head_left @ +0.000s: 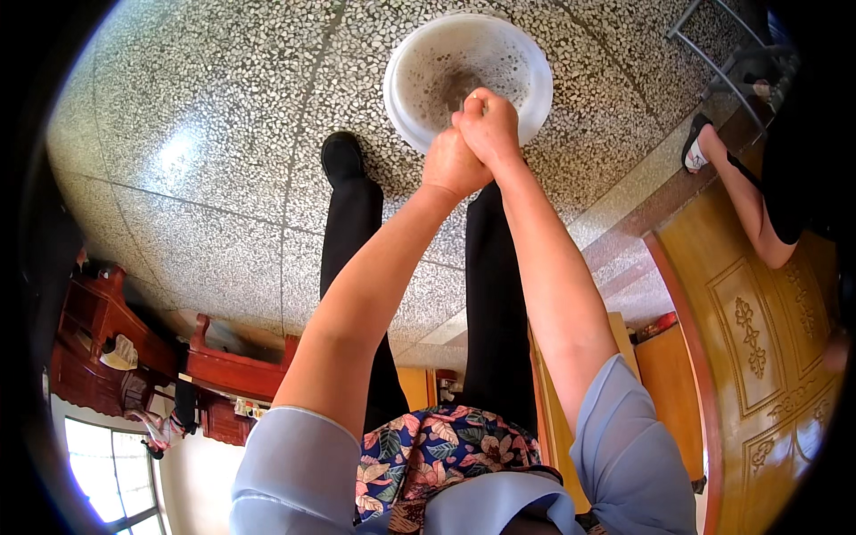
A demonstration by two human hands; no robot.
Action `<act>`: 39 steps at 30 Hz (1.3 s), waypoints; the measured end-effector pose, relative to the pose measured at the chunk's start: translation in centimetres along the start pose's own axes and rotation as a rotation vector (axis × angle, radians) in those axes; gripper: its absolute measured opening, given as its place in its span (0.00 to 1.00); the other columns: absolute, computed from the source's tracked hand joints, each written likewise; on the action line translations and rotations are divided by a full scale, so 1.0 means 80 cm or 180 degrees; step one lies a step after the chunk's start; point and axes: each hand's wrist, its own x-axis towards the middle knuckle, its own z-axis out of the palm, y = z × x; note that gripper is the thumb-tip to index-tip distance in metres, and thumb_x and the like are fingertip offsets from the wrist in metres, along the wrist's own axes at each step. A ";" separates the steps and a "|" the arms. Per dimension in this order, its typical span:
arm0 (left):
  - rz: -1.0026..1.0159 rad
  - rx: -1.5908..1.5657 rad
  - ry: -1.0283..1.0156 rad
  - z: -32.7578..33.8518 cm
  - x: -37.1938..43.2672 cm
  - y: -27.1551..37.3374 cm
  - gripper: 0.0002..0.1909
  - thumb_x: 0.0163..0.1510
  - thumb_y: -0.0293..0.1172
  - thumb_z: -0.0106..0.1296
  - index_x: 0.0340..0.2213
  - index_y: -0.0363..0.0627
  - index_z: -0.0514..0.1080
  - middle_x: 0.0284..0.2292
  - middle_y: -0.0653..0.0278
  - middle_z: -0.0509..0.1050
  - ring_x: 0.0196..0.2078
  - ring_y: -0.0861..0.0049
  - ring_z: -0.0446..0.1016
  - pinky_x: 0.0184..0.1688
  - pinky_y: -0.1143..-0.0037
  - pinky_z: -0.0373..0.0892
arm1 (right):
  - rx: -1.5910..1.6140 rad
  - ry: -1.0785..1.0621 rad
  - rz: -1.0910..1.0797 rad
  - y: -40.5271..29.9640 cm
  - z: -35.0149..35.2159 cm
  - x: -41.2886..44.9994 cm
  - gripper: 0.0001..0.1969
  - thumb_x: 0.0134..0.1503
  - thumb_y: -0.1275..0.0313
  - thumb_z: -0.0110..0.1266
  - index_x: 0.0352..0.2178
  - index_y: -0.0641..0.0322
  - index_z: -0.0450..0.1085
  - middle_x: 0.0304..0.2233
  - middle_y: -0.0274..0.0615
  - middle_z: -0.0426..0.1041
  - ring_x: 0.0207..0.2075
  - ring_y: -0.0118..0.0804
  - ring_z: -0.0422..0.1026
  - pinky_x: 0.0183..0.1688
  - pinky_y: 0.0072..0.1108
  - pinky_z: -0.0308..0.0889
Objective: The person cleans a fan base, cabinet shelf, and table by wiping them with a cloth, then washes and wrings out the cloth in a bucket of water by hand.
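My left hand [455, 160] and my right hand [493, 127] are clenched against each other above the near part of a white plastic bucket [538, 100]. The right fist sits a little farther out, over the left one's knuckles. Fingers are curled tight around something small whose kind I cannot tell, since the fists hide nearly all of it. What look like thin streaks of water run down beneath them. Inside the bucket is murky grey-brown water [428, 87] with foam and bubbles on its surface.
The bucket stands on a terrazzo floor [200, 120], beyond my black shoes [342, 159]. To the right, another person's leg [742, 187] in a sandal is near a metal-framed seat [722, 73] and a carved wooden door [749, 341]. Reddish wooden furniture [234, 371] is at lower left.
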 end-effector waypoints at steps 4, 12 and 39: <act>-0.0261 0.0188 -0.0122 -0.002 -0.004 0.004 0.26 0.41 0.40 0.57 0.39 0.36 0.65 0.28 0.45 0.74 0.31 0.48 0.74 0.33 0.60 0.71 | -0.0158 0.0171 0.0081 -0.009 -0.001 -0.011 0.09 0.52 0.71 0.44 0.22 0.65 0.66 0.20 0.48 0.72 0.25 0.45 0.73 0.30 0.30 0.67; -0.0424 -0.0476 0.0987 -0.036 -0.054 0.028 0.29 0.41 0.32 0.61 0.46 0.39 0.67 0.34 0.51 0.76 0.37 0.60 0.76 0.38 0.67 0.70 | 0.0240 -0.0054 -0.0259 -0.031 -0.048 -0.055 0.22 0.53 0.59 0.52 0.39 0.70 0.67 0.42 0.57 0.70 0.43 0.52 0.69 0.45 0.32 0.64; 0.0853 -0.2303 0.0561 -0.273 -0.496 0.414 0.10 0.53 0.27 0.52 0.37 0.36 0.73 0.33 0.66 0.75 0.36 0.81 0.71 0.37 0.80 0.68 | 0.0364 -0.0145 -0.1716 -0.183 -0.384 -0.544 0.32 0.42 0.68 0.68 0.49 0.61 0.63 0.48 0.43 0.62 0.47 0.39 0.68 0.48 0.28 0.66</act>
